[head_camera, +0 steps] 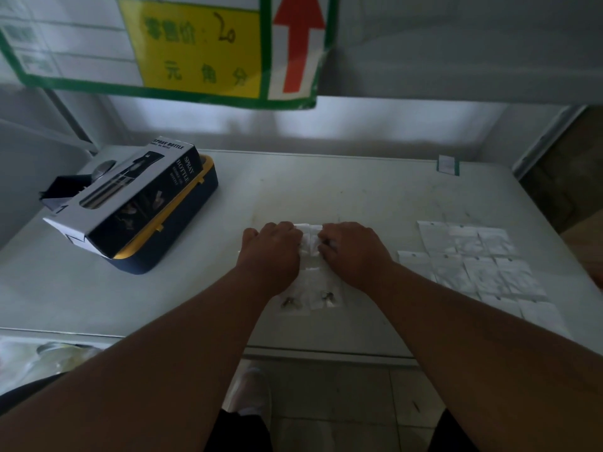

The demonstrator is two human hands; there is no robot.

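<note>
– While the left hand [272,252] and the right hand [354,252] both curl their fingers onto the sheet of small clear bags [310,246] in the middle of the table [326,190], what can go wrong for the person?

– It seems the person is pulling two joined bags apart. If one hand pulls harder or at an angle, the thin plastic may tear across a pocket instead of along the seam. Then the small piece inside may fall out.

– Do the bags hold something?

– Yes. The two nearest pockets [326,298] each hold a small metal part. What is under the fingers, one cannot tell.

– And the other containers?

– On the right, flat bags [473,262] lie in overlapping rows, and their content is too faint to see. On the left, a spray bottle box [130,197] lies on a navy and yellow case [169,239], and a bottle shows through its window.
</note>
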